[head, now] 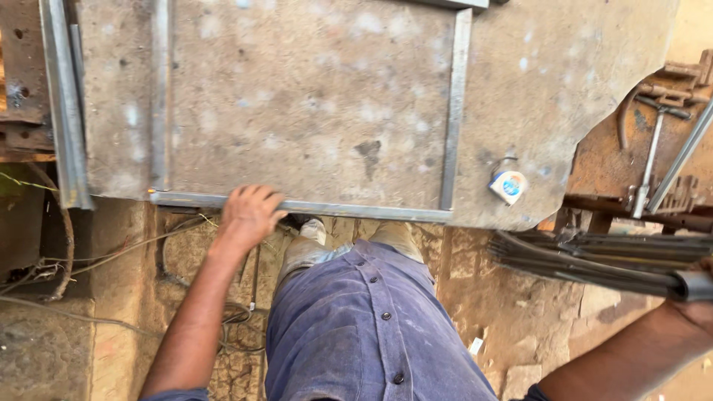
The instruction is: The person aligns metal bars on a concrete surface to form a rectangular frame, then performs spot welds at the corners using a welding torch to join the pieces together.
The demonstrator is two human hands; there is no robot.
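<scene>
- While you stand over the worn metal worktable (312,89), your left hand (249,214) rests palm-down with fingers curled over the near bar of a grey steel frame (297,206) that lies flat on the slab.
- Frame: near bar runs along the table's front edge under that hand; one upright goes away from you on its right, another just left of it. Corners look butted; whether they are joined cannot be told.
- Your right hand (702,293) sits at the picture's edge, mostly cut off; it appears closed around the end of a bundle of thin dark rods (594,256), which stick out level toward your left hand.
- Tape measure (509,186), round, white and blue, lies on the table between your hands, close to the slab's broken edge.
- Hammer (653,141) rests on the rusty bench beyond your right hand.
- Risk: near bar is right at the lip; a push from your left hand could slide it off toward your shoes (356,238).
- Risk: swinging the rod ends could knock the tape off.
- Risk: cables (111,252) trail below your left arm; a step sideways could snag them.
</scene>
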